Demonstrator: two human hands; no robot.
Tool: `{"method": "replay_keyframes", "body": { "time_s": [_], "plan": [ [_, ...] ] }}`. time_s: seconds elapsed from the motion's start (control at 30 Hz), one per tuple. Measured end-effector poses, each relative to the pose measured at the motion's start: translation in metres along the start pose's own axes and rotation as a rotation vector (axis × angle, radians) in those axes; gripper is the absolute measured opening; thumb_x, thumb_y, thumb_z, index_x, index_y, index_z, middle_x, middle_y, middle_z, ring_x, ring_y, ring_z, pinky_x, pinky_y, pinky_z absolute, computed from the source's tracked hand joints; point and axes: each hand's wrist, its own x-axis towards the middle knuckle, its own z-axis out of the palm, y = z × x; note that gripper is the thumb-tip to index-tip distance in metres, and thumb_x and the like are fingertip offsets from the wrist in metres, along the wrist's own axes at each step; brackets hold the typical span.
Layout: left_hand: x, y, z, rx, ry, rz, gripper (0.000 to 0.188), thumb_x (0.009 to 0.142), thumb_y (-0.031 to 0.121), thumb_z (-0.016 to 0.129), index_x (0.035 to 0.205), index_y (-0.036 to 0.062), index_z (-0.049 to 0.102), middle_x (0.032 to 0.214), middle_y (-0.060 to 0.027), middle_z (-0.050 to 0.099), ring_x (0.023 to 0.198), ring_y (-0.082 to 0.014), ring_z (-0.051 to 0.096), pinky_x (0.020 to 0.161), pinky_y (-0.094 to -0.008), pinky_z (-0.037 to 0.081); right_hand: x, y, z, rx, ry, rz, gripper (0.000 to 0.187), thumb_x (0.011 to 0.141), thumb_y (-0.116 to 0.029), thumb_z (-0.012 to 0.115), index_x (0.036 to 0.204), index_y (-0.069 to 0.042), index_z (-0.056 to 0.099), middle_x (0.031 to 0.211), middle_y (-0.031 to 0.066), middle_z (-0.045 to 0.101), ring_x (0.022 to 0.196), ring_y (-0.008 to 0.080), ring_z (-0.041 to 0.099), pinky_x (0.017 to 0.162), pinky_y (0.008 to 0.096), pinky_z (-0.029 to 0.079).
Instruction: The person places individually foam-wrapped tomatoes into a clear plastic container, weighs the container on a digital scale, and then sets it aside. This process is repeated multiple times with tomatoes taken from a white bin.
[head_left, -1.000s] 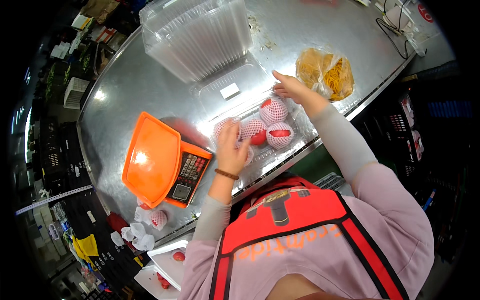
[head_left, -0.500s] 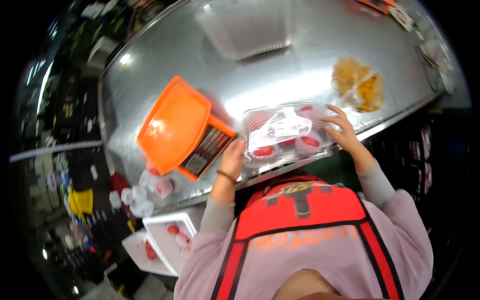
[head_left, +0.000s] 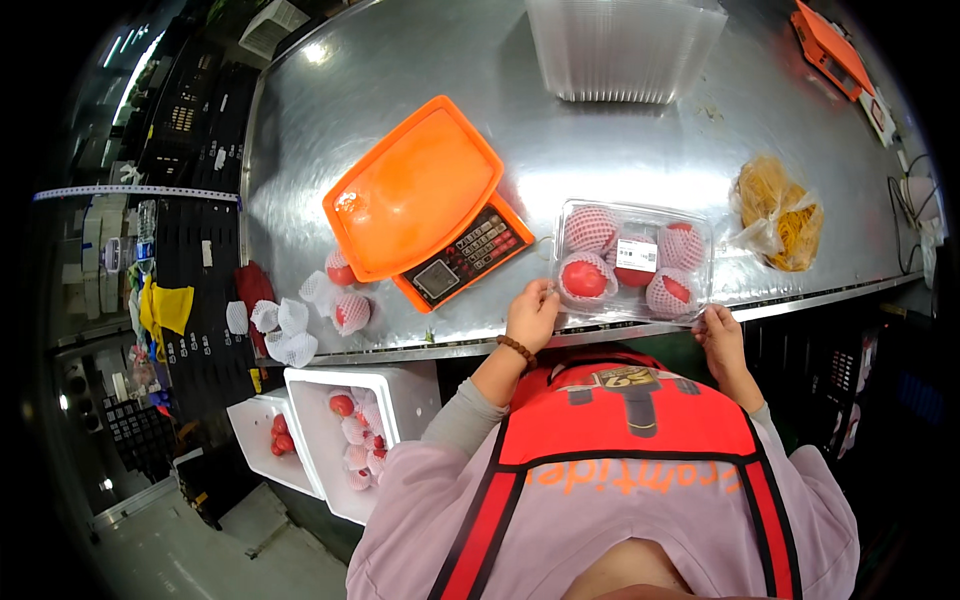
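A clear plastic fruit box (head_left: pixel 633 300) lies at the near edge of the metal table. Inside it sit several round red fruits (head_left: pixel 585 280) in pink-white foam nets, and a white label (head_left: pixel 637 254) shows on top. My left hand (head_left: pixel 533 316), with a beaded bracelet on the wrist, pinches the box's near left corner. At the near right corner the fingers of my right hand (head_left: pixel 718 335) are closed on the rim. To the left stands an orange scale (head_left: pixel 420 190) with a black keypad.
Netted fruits (head_left: pixel 350 312) and loose foam nets (head_left: pixel 290 335) lie left of the scale. White foam boxes (head_left: pixel 300 430) of red fruit stand below the table. Stacked clear trays (head_left: pixel 625 50) are at the back; a bag of yellow rubber bands (head_left: pixel 775 215) is right.
My right hand has gone from the box's right side down to its near right corner. My left hand stays at the near left corner. The whole view has shifted.
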Motion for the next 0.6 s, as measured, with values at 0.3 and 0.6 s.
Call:
{"method": "replay_keyframes", "body": {
  "time_s": [0.3,0.6],
  "plan": [
    [0.0,-0.012,0.004,-0.364,-0.213,-0.375,0.023,0.096,0.023,0.049,0.095,0.0003,0.054,0.078,-0.0085,0.064,0.066,-0.0142,0.064,0.056,-0.024,0.05,0.001,0.003,-0.001,0.006,-0.099,0.074,0.021,0.096,-0.026,0.051,0.094,-0.006,0.055,0.081,0.0024,0.06,0.071,0.0114,0.058,0.062,0.0236,0.047],
    [0.004,0.071,-0.04,-0.475,-0.136,0.002,0.022,0.096,0.025,0.05,0.086,0.0059,0.054,0.071,-0.0026,0.059,0.064,-0.0106,0.056,0.059,-0.0236,0.043,-0.006,-0.082,0.055,0.088,-0.001,-0.391,0.018,0.094,-0.022,0.053,0.083,-0.008,0.054,0.067,-0.0012,0.053,0.055,0.007,0.049,0.051,0.0191,0.037]
  ]
}}
